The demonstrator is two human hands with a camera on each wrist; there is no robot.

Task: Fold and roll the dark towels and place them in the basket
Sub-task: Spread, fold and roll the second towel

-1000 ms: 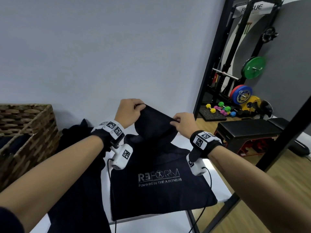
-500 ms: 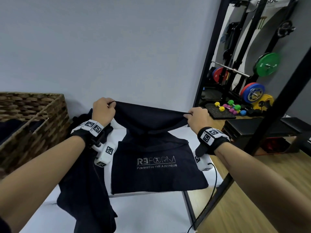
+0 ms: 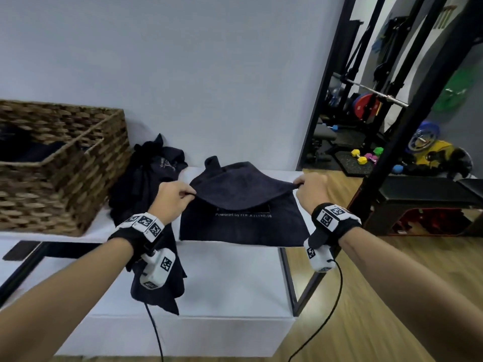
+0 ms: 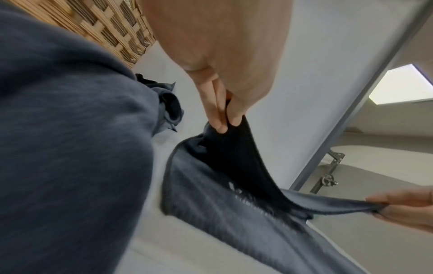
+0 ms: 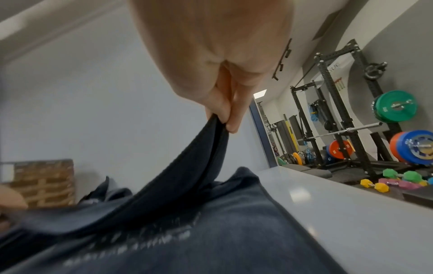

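Fingers (image 4: 216,118) of both hands pinch the dark towel's (image 3: 243,226) far corners, its folded edge stretched crosswise right of the wicker basket (image 3: 78,163).

White tabletop (image 3: 230,278) carries a woven wicker basket (image 3: 78,163) at its left end by the wall. Just right of the basket lies a crumpled heap of dark towels (image 3: 154,173), one part hanging over the front edge. Right of the heap a dark towel with white print (image 3: 243,228) lies flat near the right edge, its far half lifted and folded toward the front.
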